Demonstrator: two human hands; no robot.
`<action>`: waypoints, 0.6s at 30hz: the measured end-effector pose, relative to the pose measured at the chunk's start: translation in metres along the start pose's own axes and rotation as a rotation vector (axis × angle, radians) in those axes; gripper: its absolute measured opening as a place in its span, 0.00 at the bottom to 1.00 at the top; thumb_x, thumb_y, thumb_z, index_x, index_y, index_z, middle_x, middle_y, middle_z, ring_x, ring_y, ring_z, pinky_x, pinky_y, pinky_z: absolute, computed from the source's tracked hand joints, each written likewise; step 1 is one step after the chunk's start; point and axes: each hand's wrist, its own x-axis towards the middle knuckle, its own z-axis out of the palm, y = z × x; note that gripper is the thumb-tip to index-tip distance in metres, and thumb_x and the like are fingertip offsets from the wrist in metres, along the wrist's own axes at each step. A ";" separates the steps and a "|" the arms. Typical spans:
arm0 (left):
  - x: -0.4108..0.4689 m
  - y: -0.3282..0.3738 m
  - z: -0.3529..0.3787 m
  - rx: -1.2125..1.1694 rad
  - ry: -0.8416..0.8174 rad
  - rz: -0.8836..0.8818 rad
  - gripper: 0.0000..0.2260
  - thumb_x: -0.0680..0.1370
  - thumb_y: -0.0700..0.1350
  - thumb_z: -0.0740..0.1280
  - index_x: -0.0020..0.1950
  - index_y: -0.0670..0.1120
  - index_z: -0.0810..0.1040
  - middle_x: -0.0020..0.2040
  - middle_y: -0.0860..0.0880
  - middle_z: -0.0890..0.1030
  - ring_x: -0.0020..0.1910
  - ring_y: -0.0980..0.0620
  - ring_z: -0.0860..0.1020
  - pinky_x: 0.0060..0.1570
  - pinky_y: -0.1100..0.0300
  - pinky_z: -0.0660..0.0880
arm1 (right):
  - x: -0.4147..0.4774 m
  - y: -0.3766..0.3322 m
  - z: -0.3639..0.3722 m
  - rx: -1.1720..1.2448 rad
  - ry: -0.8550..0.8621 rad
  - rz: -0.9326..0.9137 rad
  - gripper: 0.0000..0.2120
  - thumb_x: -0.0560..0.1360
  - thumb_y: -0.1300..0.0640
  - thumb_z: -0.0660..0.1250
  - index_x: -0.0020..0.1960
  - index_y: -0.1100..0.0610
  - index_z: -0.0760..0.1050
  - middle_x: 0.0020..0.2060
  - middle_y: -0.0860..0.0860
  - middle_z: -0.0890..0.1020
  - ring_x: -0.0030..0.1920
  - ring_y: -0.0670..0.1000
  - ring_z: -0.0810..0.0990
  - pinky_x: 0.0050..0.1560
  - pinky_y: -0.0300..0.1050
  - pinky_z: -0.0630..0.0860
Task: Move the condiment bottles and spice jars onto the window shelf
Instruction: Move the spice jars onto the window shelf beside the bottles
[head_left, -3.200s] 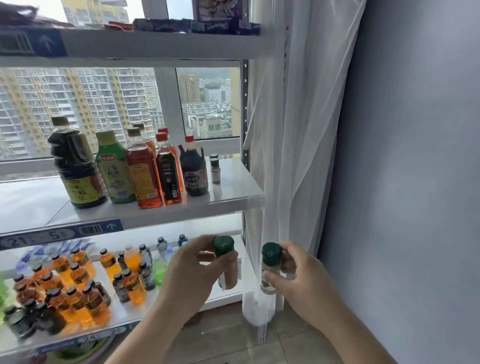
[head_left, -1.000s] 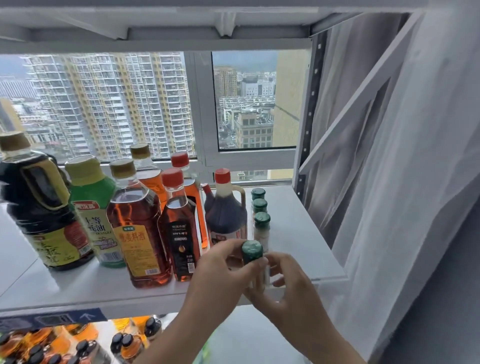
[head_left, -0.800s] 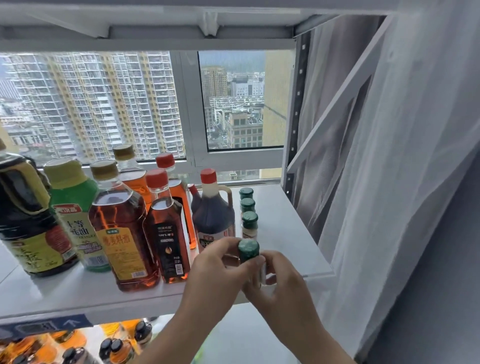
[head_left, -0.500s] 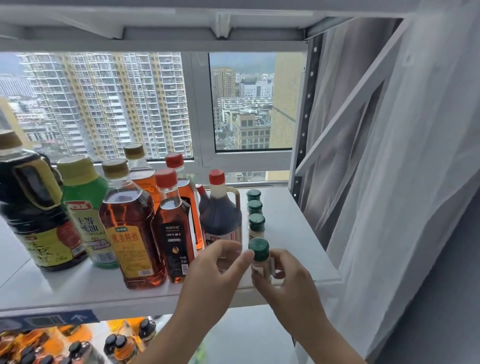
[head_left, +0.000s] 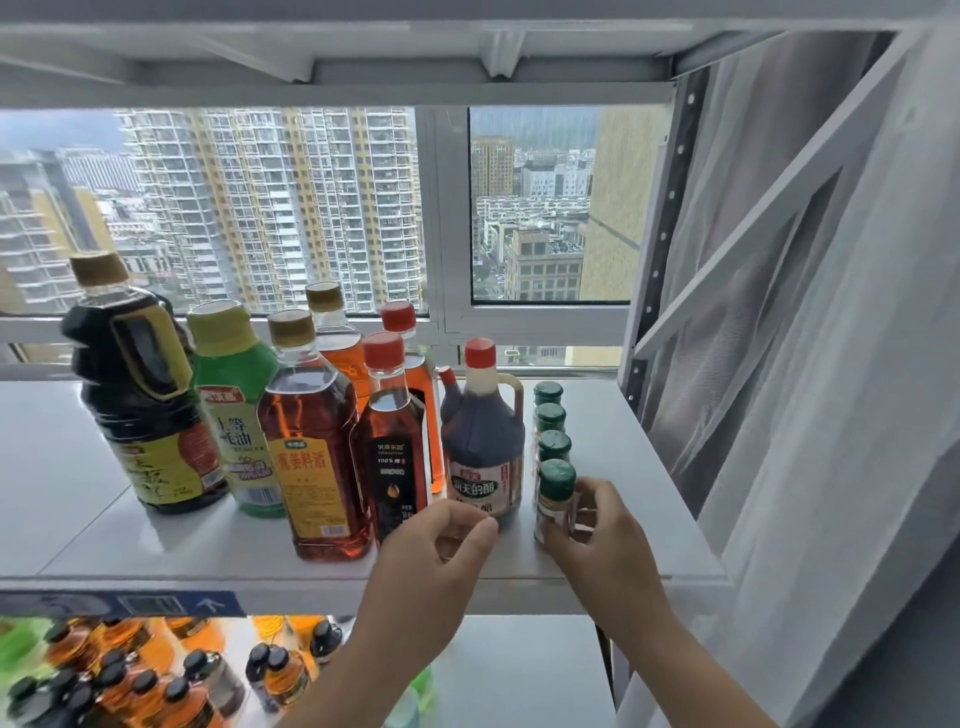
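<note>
Four green-capped spice jars stand in a row at the right of the white window shelf (head_left: 628, 467). My right hand (head_left: 608, 545) is wrapped around the front spice jar (head_left: 557, 486), which stands upright on the shelf. Behind it are three more spice jars (head_left: 554, 446). My left hand (head_left: 436, 556) hovers just left of the jar, fingers loosely curled, holding nothing. Left of the jars stand a dark vinegar jug (head_left: 483, 447), red-capped amber bottles (head_left: 397, 457), a large amber bottle (head_left: 311, 447), a green bottle (head_left: 234, 415) and a dark soy bottle (head_left: 140, 415).
A white sheer curtain (head_left: 831, 389) hangs close on the right beside the rack's perforated post (head_left: 660, 260). The underside of the upper shelf (head_left: 467, 67) is overhead. The lower shelf (head_left: 519, 675) holds several small black-capped bottles (head_left: 156, 680).
Both hands came up from the lower shelf with jars. The front jar now stands on the shelf, and my left hand has come off its cap and drawn left.
</note>
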 end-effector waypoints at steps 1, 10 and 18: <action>0.000 -0.001 -0.001 0.001 -0.003 -0.004 0.04 0.80 0.52 0.70 0.47 0.54 0.83 0.41 0.61 0.84 0.42 0.64 0.81 0.40 0.73 0.73 | 0.002 0.000 0.000 0.004 -0.001 0.003 0.18 0.73 0.53 0.77 0.59 0.49 0.75 0.49 0.43 0.83 0.49 0.44 0.83 0.52 0.47 0.81; -0.004 -0.004 -0.005 0.030 -0.019 -0.021 0.05 0.80 0.54 0.68 0.47 0.57 0.82 0.42 0.64 0.83 0.44 0.65 0.81 0.42 0.68 0.78 | 0.012 0.001 0.001 -0.050 0.015 -0.014 0.16 0.73 0.52 0.77 0.56 0.50 0.74 0.49 0.47 0.81 0.49 0.48 0.82 0.51 0.47 0.80; -0.006 -0.007 -0.009 0.043 -0.020 -0.036 0.05 0.80 0.55 0.67 0.46 0.58 0.81 0.41 0.65 0.83 0.44 0.67 0.80 0.41 0.71 0.76 | 0.017 -0.001 0.004 -0.073 0.005 -0.008 0.17 0.73 0.52 0.77 0.57 0.50 0.73 0.50 0.48 0.81 0.50 0.49 0.81 0.48 0.42 0.76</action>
